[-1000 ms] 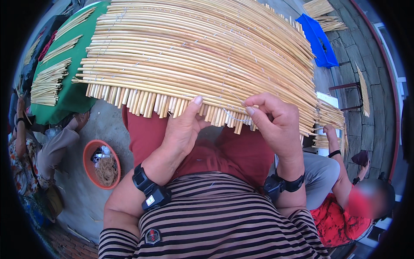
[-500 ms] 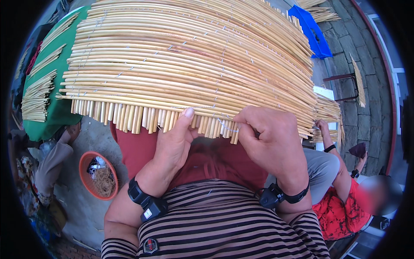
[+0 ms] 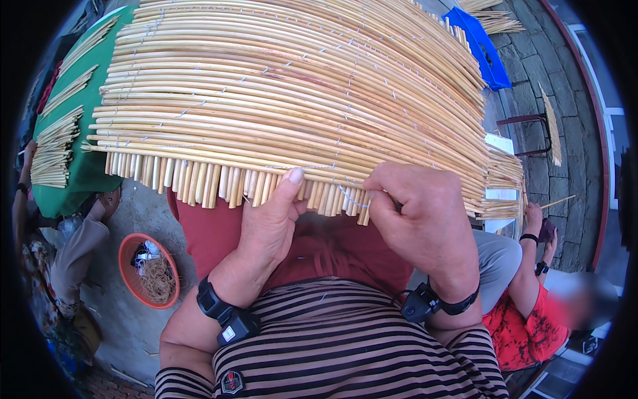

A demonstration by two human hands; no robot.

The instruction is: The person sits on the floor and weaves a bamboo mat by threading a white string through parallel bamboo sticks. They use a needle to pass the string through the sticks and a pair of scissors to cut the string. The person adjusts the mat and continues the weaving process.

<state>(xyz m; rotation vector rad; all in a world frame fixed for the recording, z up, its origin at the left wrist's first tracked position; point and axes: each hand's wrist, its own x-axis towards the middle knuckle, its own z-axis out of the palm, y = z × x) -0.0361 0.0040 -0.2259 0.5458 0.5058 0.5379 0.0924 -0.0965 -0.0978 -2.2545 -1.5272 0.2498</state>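
Note:
A large mat of pale straw-coloured reeds point(image 3: 266, 93), laid side by side and stitched with white thread, spreads in front of me. Below its near edge, a row of short reed ends point(image 3: 193, 183) points toward my lap. My left hand point(image 3: 276, 206) grips this edge, thumb on top and its other fingers partly hidden underneath. To its right, my right hand point(image 3: 422, 219) is closed in a pinch at the edge. A loop of white thread point(image 3: 349, 197) runs from the mat into its fingers; whether they also hold a needle is hidden.
An orange basin point(image 3: 123, 269) with tangled fibres stands on the floor at left. Reed bundles lie on a green cloth point(image 3: 100, 159), with a person beside it. At right are a blue crate point(image 3: 488, 60), a stool point(image 3: 525, 120) and a co-worker in red point(image 3: 525, 329) holding a reed.
My hands keep nearly the same grip, with the mat shifted slightly. At right, the co-worker's hand has moved down and a reed now shows in it. Another person's arm has appeared at far left.

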